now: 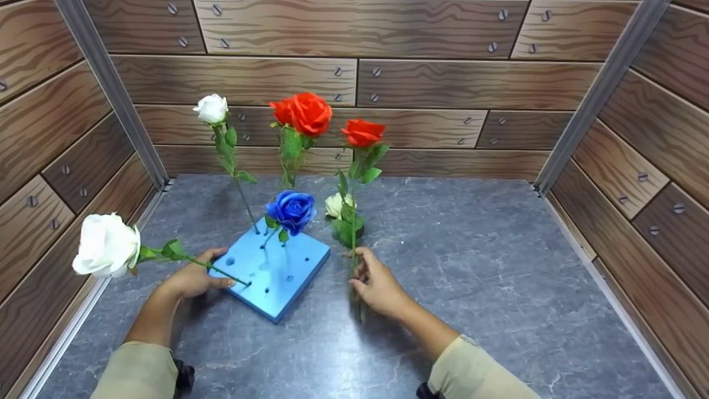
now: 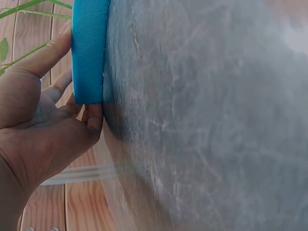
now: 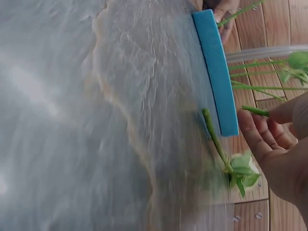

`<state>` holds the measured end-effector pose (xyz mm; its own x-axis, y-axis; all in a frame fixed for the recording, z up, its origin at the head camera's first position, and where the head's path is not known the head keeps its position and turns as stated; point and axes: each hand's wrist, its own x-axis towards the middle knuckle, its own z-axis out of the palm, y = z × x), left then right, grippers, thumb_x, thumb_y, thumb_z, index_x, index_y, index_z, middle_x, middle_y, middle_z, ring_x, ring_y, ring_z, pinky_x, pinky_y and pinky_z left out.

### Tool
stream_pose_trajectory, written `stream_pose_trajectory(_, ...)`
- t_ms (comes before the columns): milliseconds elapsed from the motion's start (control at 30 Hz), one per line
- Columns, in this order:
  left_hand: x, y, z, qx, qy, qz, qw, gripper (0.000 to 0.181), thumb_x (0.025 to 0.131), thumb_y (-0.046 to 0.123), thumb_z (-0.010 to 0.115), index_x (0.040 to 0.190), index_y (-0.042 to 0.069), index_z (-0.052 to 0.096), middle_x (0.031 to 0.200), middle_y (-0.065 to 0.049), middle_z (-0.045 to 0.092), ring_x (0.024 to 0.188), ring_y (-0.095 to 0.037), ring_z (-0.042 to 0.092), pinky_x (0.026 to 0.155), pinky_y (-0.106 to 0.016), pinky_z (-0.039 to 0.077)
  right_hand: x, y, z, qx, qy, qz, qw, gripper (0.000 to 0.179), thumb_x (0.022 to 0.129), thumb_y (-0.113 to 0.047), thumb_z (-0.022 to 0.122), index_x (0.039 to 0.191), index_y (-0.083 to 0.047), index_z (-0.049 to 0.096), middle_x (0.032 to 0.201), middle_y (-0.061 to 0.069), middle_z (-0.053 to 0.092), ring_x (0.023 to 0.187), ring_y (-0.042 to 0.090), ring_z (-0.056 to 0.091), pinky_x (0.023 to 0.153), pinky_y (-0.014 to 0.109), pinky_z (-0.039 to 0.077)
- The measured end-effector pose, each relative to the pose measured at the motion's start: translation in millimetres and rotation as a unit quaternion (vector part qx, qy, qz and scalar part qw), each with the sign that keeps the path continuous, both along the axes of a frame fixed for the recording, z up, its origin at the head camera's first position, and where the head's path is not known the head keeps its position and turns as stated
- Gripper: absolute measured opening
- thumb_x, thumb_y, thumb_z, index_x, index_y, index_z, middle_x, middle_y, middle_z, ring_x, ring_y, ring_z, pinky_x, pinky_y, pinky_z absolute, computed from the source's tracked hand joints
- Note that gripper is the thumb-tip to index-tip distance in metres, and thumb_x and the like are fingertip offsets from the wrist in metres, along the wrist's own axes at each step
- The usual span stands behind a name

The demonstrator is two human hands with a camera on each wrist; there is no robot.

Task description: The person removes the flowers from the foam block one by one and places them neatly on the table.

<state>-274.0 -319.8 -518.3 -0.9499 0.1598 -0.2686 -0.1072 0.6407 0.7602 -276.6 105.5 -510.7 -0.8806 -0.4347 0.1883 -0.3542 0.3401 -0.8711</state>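
A blue block [image 1: 288, 255] with several holes lies on the grey tabletop, artificial roses standing in it. My left hand [image 1: 194, 279] grips its left corner, thumb over the top face and fingers at the side. Beside that thumb, a large white rose [image 1: 108, 245] leans far out to the left. My right hand [image 1: 382, 285] pinches the stem of a red rose [image 1: 364, 133], held upright to the right of the block. In the right wrist view, the stem's cut end [image 3: 255, 111] shows at the fingertips. A pale rose [image 1: 337, 205] lies on the tabletop behind that stem.
A blue rose [image 1: 291, 211], a smaller white rose [image 1: 212, 109] and overlapping red roses [image 1: 310, 113] rise from the block's back half. Wood-patterned walls [image 1: 354, 83] enclose the tabletop [image 1: 471, 249] at the back and both sides, with grey metal posts [image 1: 587, 94] in the corners.
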Motion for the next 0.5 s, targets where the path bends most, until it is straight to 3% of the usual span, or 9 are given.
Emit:
stream_pose_trajectory(200,0.6,2.0,-1.1,-0.001,0.005,0.001,1.0,0.103,0.083,0.044,0.081,0.161,0.013,0.022,0.166,-0.029,0.012,0.151,-0.053,0.011,0.118,-0.07,0.019,1.2,25,-0.4,-0.013,-0.053,0.015,0.9984,0.053,0.088,0.011,0.063,0.136,-0.004,0.045,0.088,0.01,0.053,0.072,0.015,0.057,0.058,0.046,0.06)
stream_pose_trajectory(500,4.8,1.0,-0.9,-0.019,0.031,0.001,0.9993,0.101,0.082,0.046,0.082,0.16,0.013,0.027,0.165,-0.029,0.018,0.15,-0.054,0.015,0.116,-0.072,0.021,2.3,60,4.9,-0.022,-0.135,0.03,0.9901,0.053,0.092,0.01,0.06,0.14,-0.004,0.042,0.089,0.006,0.049,0.069,0.017,0.06,0.063,0.046,0.062)
